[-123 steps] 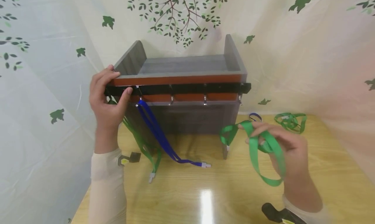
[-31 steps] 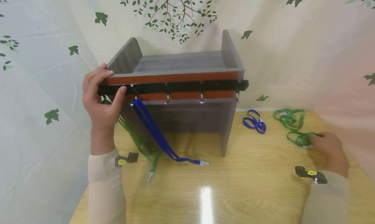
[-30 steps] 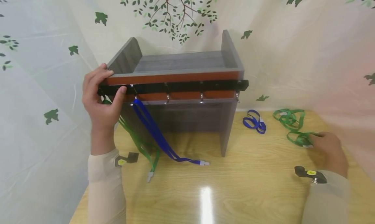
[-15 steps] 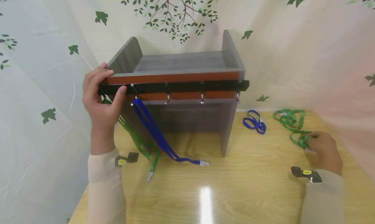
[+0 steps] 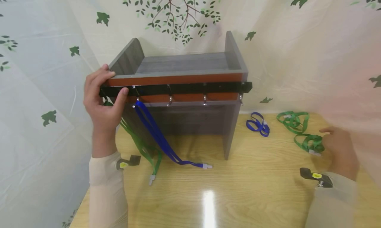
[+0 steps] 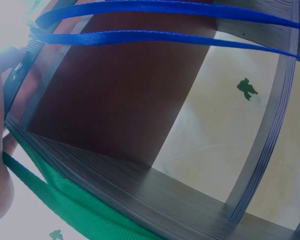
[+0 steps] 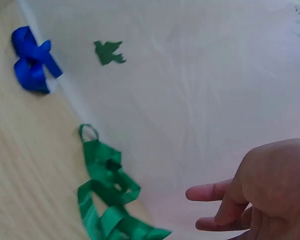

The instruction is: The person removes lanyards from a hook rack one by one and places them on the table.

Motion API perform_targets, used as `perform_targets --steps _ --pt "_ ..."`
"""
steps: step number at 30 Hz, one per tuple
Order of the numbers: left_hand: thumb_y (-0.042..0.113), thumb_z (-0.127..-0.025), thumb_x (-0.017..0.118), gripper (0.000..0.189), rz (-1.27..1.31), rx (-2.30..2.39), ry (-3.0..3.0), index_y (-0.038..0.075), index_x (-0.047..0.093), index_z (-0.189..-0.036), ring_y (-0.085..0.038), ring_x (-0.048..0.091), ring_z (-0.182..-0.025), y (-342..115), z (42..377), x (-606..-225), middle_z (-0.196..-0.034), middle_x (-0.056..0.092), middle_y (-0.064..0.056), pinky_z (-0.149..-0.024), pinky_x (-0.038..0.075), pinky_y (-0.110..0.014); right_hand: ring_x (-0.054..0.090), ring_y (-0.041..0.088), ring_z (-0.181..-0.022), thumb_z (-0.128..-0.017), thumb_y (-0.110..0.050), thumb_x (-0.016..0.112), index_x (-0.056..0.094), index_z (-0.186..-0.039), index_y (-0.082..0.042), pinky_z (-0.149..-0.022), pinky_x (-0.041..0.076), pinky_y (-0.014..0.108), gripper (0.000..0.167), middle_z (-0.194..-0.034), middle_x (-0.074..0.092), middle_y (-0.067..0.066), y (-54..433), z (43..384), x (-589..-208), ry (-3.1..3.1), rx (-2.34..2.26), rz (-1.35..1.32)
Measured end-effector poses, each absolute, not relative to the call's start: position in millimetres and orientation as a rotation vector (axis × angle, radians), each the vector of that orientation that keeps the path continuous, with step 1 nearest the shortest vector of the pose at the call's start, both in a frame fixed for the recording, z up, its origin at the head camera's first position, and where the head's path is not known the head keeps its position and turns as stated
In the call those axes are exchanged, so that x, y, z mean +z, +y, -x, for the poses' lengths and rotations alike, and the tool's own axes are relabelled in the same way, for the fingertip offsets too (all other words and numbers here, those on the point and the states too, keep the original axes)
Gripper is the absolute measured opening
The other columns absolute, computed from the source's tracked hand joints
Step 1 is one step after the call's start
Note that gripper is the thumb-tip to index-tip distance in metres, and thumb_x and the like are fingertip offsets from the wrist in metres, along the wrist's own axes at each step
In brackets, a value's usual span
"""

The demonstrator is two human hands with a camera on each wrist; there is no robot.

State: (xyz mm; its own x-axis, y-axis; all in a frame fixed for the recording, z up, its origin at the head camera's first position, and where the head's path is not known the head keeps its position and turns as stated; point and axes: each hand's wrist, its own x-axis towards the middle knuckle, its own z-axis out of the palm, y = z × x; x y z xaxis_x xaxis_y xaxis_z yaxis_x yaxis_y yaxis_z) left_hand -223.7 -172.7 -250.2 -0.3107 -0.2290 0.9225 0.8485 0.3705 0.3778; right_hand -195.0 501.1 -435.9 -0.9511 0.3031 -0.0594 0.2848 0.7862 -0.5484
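Shelf [image 5: 184, 63] clamped by left hand [image 5: 105, 99], 9 o'clock; right hand [image 5: 340, 148], fingers parted, 3 o'clock: nearest lanyard [image 5: 317, 142] best pinched singly.

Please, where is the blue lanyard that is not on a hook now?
In the head view, the loose blue lanyard lies on the table, right of the gray shelf and left of the two green lanyards.

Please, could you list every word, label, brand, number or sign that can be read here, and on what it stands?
No text can be read.
Left wrist's yellow label: too small to read.
Right wrist's yellow label: too small to read.
Blue straps: no lettering visible.
Green straps: no lettering visible.
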Motion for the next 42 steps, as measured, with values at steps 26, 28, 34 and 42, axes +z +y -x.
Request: perform_targets --steps 26,28,34,42 --pt "0.046 -0.083 0.086 0.067 0.594 -1.217 -1.529 -0.012 0.070 -0.113 -0.031 0.060 -0.134 -173.6 221.9 -250.1 -0.126 0.069 -0.024 -0.116 0.047 -0.034 0.069 -0.002 -0.084 -0.103 0.001 0.052 0.077 -0.097 -0.007 -0.072 0.057 0.007 0.027 -0.089 0.071 -0.017 399.6 167.9 -335.0 -1.957 1.485 0.393" --pt "0.046 -0.083 0.087 0.068 0.591 -1.218 -1.524 -0.012 0.070 -0.113 -0.031 0.060 -0.134 -173.7 221.8 -250.2 -0.125 0.069 -0.023 -0.116 0.047 -0.035 0.068 -0.002 -0.083 -0.102 0.003 0.052 0.076 -0.097 -0.003 -0.073 0.057 0.006 0.025 -0.088 0.072 -0.017 391.6 167.4 -332.7 -1.950 1.428 0.323" --pt "0.049 -0.082 0.087 0.070 0.580 -1.220 -1.516 -0.012 0.071 -0.113 -0.031 0.061 -0.134 -173.8 221.0 -251.0 -0.126 0.070 -0.022 -0.115 0.047 -0.034 0.069 -0.002 -0.080 -0.098 0.010 0.049 0.075 -0.093 0.005 -0.074 0.057 0.007 0.027 -0.086 0.073 -0.019 372.0 162.8 -325.2 -1.911 1.337 0.141" --pt "0.047 -0.082 0.088 0.070 0.592 -1.232 -1.492 -0.013 0.070 -0.111 -0.032 0.061 -0.132 -171.5 223.1 -250.3 -0.125 0.071 -0.021 -0.114 0.048 -0.034 0.035 -0.001 -0.040 -0.093 0.016 0.050 0.071 -0.089 0.017 -0.045 0.033 0.012 0.021 -0.082 0.075 -0.021 343.0 150.4 -314.7 -1.837 1.324 -0.122"
